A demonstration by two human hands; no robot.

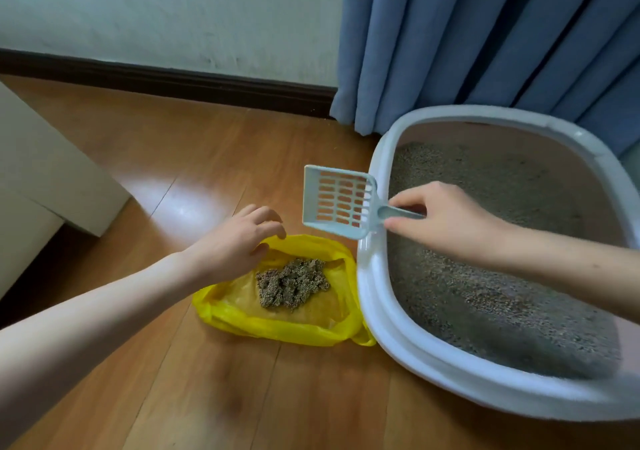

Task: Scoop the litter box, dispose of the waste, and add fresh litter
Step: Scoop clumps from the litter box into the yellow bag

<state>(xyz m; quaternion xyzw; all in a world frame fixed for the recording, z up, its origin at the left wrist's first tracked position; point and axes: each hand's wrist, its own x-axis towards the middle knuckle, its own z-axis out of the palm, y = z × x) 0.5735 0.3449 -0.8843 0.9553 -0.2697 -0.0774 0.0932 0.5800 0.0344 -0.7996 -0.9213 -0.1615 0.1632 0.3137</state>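
A white-rimmed litter box [372, 297] full of grey litter [485, 276] stands on the floor at the right. My right hand [446, 219] pinches the handle of a pale blue slotted scoop [337, 201], whose empty blade hangs over the floor just left of the box rim. Below it lies an open yellow plastic bag [277, 325] with a heap of brownish clumped waste [292, 283] inside. My left hand [239, 241] hovers at the bag's far left edge, fingers loosely curled; whether it touches the plastic is unclear.
The wooden floor [207, 397] stretches in front and to the left. A blue curtain [485, 33] hangs behind the box. A dark skirting board [173, 82] runs along the wall. White furniture [41, 179] stands at the left.
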